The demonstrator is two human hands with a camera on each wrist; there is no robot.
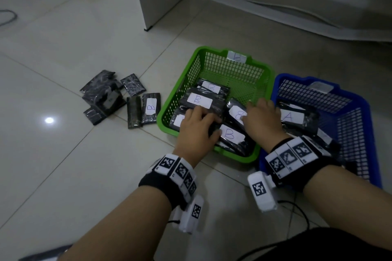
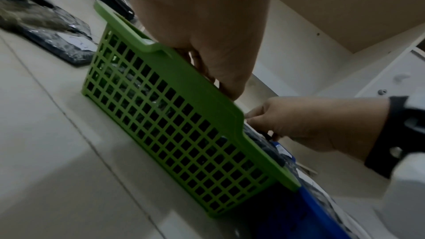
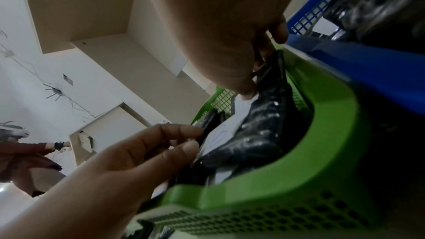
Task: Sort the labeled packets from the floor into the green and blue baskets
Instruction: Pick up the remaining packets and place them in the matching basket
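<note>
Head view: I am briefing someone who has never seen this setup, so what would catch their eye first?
First, the bright green basket and the blue basket side by side on the pale tiled floor, both holding black packets with white labels. Next, both hands, the left hand and right hand, reaching into the green basket onto packets marked B. To the left lies a loose pile of packets on the floor.

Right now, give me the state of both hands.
Left hand: open, fingers resting on packets in the green basket.
Right hand: pinching a B packet.
</note>
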